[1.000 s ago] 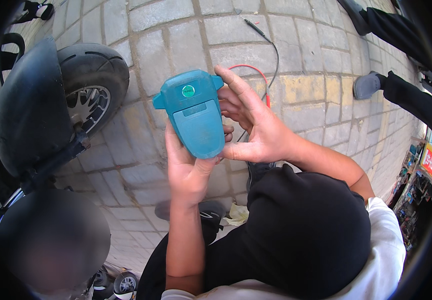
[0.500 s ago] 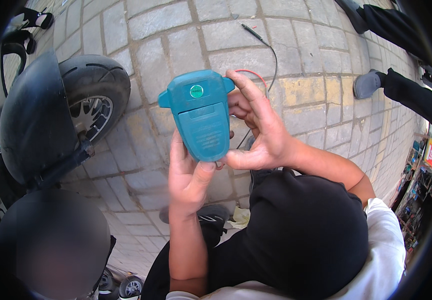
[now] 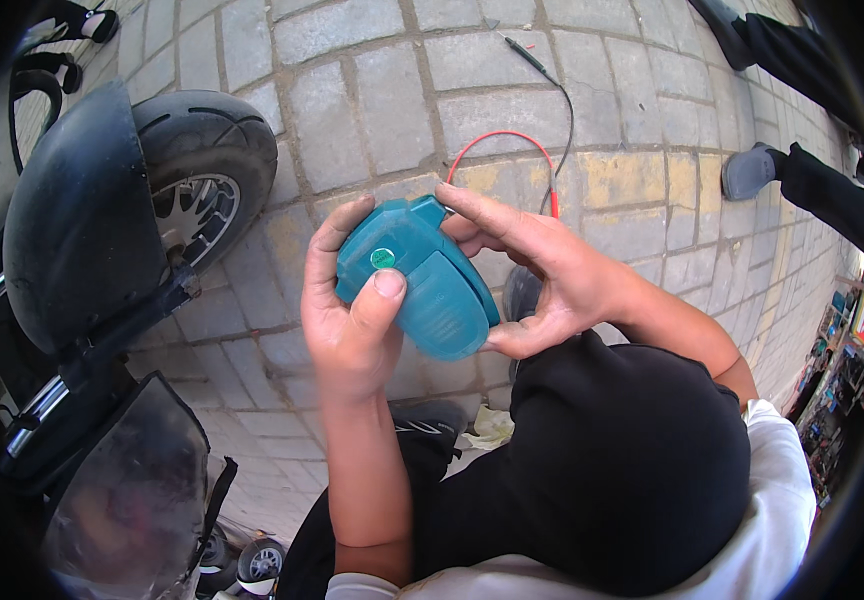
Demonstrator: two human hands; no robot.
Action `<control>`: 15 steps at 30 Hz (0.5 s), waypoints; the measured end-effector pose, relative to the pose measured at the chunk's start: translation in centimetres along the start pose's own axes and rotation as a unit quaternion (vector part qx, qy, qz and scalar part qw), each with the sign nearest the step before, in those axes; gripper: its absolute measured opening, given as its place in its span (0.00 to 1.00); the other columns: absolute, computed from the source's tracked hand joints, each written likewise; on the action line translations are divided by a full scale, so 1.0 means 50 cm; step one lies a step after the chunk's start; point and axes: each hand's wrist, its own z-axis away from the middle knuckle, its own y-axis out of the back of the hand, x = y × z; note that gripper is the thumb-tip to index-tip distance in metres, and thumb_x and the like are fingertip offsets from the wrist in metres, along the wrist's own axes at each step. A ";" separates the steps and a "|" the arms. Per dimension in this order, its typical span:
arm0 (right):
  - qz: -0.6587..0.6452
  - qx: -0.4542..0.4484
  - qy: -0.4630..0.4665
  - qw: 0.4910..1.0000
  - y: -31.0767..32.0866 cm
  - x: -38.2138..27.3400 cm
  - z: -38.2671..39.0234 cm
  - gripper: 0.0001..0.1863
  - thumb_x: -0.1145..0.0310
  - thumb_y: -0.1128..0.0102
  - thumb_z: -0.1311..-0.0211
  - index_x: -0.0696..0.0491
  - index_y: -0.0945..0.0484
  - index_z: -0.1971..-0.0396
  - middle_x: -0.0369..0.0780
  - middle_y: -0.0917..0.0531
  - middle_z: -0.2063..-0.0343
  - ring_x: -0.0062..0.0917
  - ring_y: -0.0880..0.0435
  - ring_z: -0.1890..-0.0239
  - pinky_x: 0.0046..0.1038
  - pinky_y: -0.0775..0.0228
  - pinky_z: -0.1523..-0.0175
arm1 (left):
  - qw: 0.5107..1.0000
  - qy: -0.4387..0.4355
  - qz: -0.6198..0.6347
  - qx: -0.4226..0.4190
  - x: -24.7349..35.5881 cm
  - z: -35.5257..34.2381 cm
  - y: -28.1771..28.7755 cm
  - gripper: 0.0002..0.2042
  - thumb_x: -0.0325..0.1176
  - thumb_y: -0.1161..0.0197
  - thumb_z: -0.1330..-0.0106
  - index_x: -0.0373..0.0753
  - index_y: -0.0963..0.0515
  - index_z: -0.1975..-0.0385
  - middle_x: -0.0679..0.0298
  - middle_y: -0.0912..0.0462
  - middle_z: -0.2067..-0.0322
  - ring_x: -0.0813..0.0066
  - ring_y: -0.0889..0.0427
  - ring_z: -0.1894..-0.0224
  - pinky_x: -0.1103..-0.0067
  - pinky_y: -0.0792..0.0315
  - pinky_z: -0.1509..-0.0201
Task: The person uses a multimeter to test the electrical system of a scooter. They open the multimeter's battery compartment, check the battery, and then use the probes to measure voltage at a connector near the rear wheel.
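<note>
A teal plastic device [image 3: 442, 310] with a round green sticker and a recessed panel is tilted in both hands, its back face up. My left hand [image 3: 352, 330] grips its left side, fingertips at the upper corner and thumb pressed on the face. My right hand [image 3: 562, 280] spans the right side, with a finger at the top corner and the thumb at the bottom end. Beyond it on the pavement lie a red lead [image 3: 502, 134] and a black probe [image 3: 526, 54] on a dark cable; where they connect is hidden.
A two-wheeler's wheel and fender [image 3: 92, 220] stand at the left, with a clear plastic panel [image 3: 122, 480] below. Another person's trousered legs and grey shoe [image 3: 747, 172] are at the right, near shelves of small items [image 3: 822, 390]. A pale crumpled scrap [image 3: 489, 428] lies by my feet.
The device has moved lower and turned askew. My left hand has slid up its left side, bringing the thumb onto the face. More of the red lead shows.
</note>
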 end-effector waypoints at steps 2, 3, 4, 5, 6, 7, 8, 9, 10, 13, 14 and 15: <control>-0.068 0.009 -0.019 0.997 0.000 0.002 0.004 0.57 0.70 0.24 0.58 0.58 0.52 0.28 0.46 0.27 0.43 0.30 0.25 0.44 0.35 0.33 0.36 | 0.997 -0.030 -0.065 0.029 -0.002 0.005 -0.002 0.30 0.32 0.32 0.41 0.32 0.34 0.38 0.53 0.25 0.46 0.67 0.24 0.46 0.70 0.30 0.39; -0.062 0.014 -0.012 0.998 0.003 0.003 0.007 0.57 0.70 0.24 0.58 0.59 0.51 0.29 0.46 0.28 0.42 0.30 0.25 0.43 0.34 0.33 0.36 | 0.995 -0.038 -0.089 0.029 -0.001 0.005 -0.001 0.30 0.32 0.31 0.42 0.32 0.32 0.40 0.53 0.24 0.46 0.68 0.24 0.46 0.71 0.30 0.40; -0.054 0.012 -0.013 0.998 0.004 0.004 0.008 0.56 0.70 0.24 0.57 0.59 0.49 0.29 0.46 0.28 0.41 0.30 0.25 0.43 0.34 0.33 0.36 | 0.993 -0.046 -0.109 0.029 0.003 0.004 0.002 0.29 0.32 0.31 0.42 0.32 0.31 0.41 0.53 0.24 0.47 0.69 0.24 0.46 0.72 0.30 0.40; -0.046 0.011 -0.014 0.999 0.007 0.005 0.010 0.55 0.71 0.24 0.57 0.60 0.48 0.29 0.46 0.28 0.41 0.30 0.25 0.42 0.34 0.33 0.36 | 0.990 -0.051 -0.129 0.036 0.007 0.003 0.003 0.28 0.32 0.30 0.43 0.32 0.30 0.42 0.54 0.24 0.47 0.70 0.24 0.46 0.72 0.30 0.41; -0.066 0.009 -0.018 0.998 0.008 0.006 0.011 0.53 0.71 0.24 0.56 0.60 0.46 0.30 0.47 0.28 0.41 0.30 0.25 0.42 0.34 0.33 0.36 | 0.989 -0.055 -0.137 0.030 0.011 0.002 0.004 0.28 0.32 0.29 0.43 0.31 0.29 0.42 0.54 0.23 0.48 0.70 0.24 0.46 0.73 0.30 0.41; -0.086 0.007 -0.022 0.996 0.009 0.008 0.011 0.51 0.71 0.24 0.56 0.61 0.44 0.31 0.47 0.28 0.41 0.29 0.25 0.43 0.34 0.33 0.36 | 0.987 -0.056 -0.146 0.030 0.015 0.002 0.005 0.28 0.31 0.29 0.44 0.31 0.29 0.43 0.54 0.23 0.48 0.70 0.24 0.47 0.73 0.29 0.42; -0.106 0.004 -0.021 0.994 0.010 0.009 0.011 0.50 0.72 0.24 0.55 0.61 0.42 0.32 0.47 0.27 0.42 0.29 0.24 0.43 0.34 0.33 0.36 | 0.986 -0.052 -0.156 0.033 0.019 0.002 0.004 0.28 0.30 0.28 0.45 0.31 0.28 0.44 0.54 0.22 0.49 0.71 0.23 0.47 0.74 0.29 0.42; -0.105 0.008 -0.012 0.994 0.009 0.010 0.011 0.48 0.73 0.25 0.55 0.60 0.41 0.32 0.46 0.26 0.42 0.29 0.23 0.44 0.33 0.30 0.38 | 0.986 -0.057 -0.155 0.035 0.022 0.003 0.003 0.28 0.30 0.28 0.45 0.31 0.28 0.44 0.54 0.22 0.50 0.71 0.23 0.48 0.74 0.29 0.42; -0.104 0.011 0.002 0.995 0.009 0.012 0.011 0.46 0.74 0.26 0.55 0.59 0.39 0.33 0.46 0.25 0.43 0.29 0.21 0.46 0.33 0.28 0.40 | 0.985 -0.057 -0.155 0.040 0.025 0.005 -0.001 0.28 0.29 0.28 0.46 0.30 0.28 0.44 0.54 0.21 0.50 0.71 0.23 0.48 0.74 0.28 0.43; -0.153 0.033 -0.010 0.988 0.006 0.013 0.016 0.43 0.76 0.27 0.53 0.58 0.36 0.34 0.45 0.23 0.45 0.29 0.19 0.48 0.33 0.26 0.42 | 0.980 -0.076 -0.177 0.058 0.026 0.012 -0.012 0.27 0.28 0.28 0.46 0.30 0.28 0.45 0.55 0.21 0.51 0.71 0.22 0.50 0.75 0.28 0.44; -0.178 0.033 -0.028 0.983 0.004 0.013 0.018 0.42 0.76 0.27 0.53 0.58 0.35 0.35 0.45 0.22 0.45 0.28 0.19 0.48 0.33 0.26 0.42 | 0.976 -0.085 -0.188 0.068 0.024 0.015 -0.017 0.27 0.28 0.28 0.46 0.29 0.28 0.45 0.55 0.21 0.51 0.72 0.21 0.50 0.75 0.28 0.44; -0.179 0.030 -0.047 0.982 0.005 0.013 0.022 0.42 0.75 0.26 0.53 0.60 0.35 0.36 0.46 0.23 0.45 0.29 0.20 0.47 0.34 0.27 0.40 | 0.975 -0.088 -0.191 0.075 0.021 0.017 -0.020 0.27 0.28 0.28 0.46 0.29 0.28 0.46 0.55 0.21 0.51 0.71 0.21 0.50 0.75 0.28 0.44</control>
